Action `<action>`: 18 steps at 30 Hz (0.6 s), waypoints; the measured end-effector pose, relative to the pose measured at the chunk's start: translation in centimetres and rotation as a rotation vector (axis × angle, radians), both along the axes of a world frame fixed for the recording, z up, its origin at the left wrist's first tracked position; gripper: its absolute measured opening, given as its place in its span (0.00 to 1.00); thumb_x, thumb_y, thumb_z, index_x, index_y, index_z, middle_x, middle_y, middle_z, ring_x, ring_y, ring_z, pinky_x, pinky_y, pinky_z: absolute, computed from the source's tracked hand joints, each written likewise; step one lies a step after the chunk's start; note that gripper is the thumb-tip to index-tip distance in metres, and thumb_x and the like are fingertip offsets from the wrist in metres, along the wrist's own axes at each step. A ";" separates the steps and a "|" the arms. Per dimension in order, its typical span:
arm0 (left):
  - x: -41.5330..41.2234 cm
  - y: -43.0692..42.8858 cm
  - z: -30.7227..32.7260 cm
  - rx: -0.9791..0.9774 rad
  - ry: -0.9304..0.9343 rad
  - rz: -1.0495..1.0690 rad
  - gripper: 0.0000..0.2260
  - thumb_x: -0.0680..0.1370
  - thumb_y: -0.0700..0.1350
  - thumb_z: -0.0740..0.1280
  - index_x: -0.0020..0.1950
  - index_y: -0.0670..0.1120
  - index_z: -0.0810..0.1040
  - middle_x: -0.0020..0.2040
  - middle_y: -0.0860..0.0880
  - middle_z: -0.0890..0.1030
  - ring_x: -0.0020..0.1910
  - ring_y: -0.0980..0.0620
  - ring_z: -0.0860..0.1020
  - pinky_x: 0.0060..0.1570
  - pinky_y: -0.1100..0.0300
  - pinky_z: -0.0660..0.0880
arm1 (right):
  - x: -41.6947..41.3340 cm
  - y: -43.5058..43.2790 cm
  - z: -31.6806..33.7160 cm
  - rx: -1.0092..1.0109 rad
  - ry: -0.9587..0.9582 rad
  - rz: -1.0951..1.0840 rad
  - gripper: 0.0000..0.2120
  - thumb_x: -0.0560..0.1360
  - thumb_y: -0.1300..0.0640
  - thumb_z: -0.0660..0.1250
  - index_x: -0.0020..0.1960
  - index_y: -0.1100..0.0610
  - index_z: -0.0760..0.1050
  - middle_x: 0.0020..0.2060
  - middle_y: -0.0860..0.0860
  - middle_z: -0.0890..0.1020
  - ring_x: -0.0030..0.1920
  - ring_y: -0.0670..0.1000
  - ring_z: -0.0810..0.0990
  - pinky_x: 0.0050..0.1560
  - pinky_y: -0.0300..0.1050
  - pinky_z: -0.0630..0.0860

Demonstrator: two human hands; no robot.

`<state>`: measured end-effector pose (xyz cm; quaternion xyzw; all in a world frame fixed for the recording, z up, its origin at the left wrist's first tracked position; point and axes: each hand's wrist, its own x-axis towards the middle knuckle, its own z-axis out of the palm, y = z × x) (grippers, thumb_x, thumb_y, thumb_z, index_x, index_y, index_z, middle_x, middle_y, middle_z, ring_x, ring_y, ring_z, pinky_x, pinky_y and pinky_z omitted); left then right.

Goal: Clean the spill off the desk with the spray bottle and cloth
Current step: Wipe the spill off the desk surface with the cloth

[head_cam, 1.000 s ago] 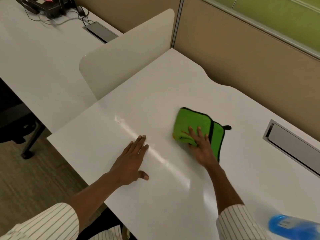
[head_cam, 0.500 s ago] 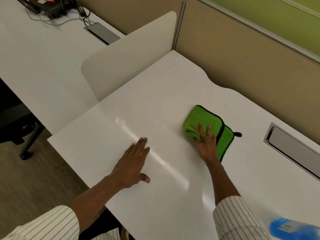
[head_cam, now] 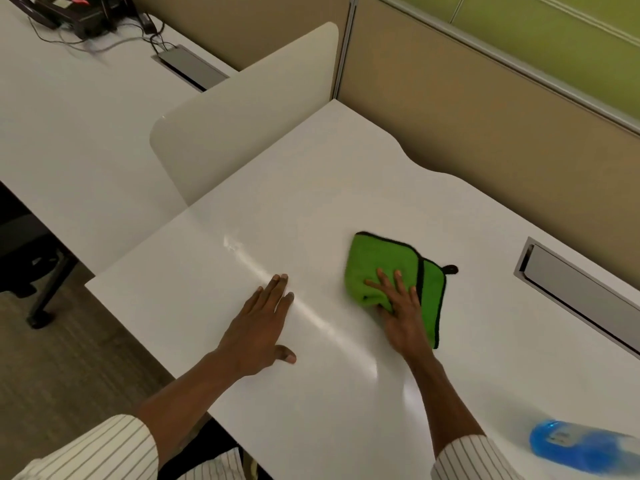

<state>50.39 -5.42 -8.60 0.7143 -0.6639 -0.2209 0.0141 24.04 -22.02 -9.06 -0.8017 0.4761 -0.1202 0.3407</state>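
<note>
A folded green cloth (head_cam: 381, 265) with black trim lies on the white desk (head_cam: 311, 188), right of centre. My right hand (head_cam: 401, 313) presses flat on the cloth's near edge, fingers spread. My left hand (head_cam: 259, 327) rests palm down on the bare desk to the left of the cloth, holding nothing. A blue spray bottle (head_cam: 581, 448) lies blurred at the bottom right corner, apart from both hands. A faint wet streak (head_cam: 242, 258) shines on the desk between the hands.
A grey cable tray (head_cam: 581, 292) is set into the desk at the right. A cream divider panel (head_cam: 249, 109) separates this desk from the neighbouring desk (head_cam: 69, 109), which carries a dark device with cables (head_cam: 79, 12). Beige partition walls stand behind.
My right hand slid the cloth away to the right, then back toward me and to the left. My left hand stayed in place on the desk.
</note>
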 end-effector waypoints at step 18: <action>0.5 3.7 0.6 0.007 -0.098 0.119 0.53 0.77 0.75 0.59 0.87 0.42 0.41 0.83 0.39 0.27 0.84 0.42 0.29 0.84 0.50 0.36 | -2.7 5.9 -0.1 0.070 -0.072 0.202 0.21 0.82 0.59 0.67 0.71 0.41 0.77 0.79 0.37 0.68 0.85 0.43 0.51 0.85 0.60 0.44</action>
